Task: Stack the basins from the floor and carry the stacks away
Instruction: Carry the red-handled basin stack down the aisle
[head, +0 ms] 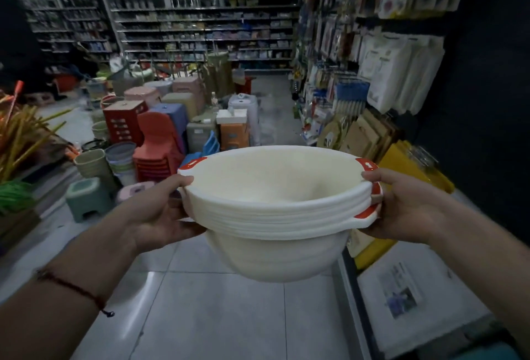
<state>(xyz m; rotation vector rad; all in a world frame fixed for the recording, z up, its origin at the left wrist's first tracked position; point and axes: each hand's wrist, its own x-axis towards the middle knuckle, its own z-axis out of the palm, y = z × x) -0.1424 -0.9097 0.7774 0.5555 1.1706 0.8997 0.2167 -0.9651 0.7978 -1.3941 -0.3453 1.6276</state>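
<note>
Where fingers curl, stack (pixel 275 210) base hides.

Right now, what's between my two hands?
In the head view, only the stack of white basins: left hand and right hand grip its opposite rims.

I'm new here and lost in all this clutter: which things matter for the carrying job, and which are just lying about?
Job: stack of white basins; left hand; right hand, both gripping its rims.

Lying about: red stools; green stool; wall shelves.
</note>
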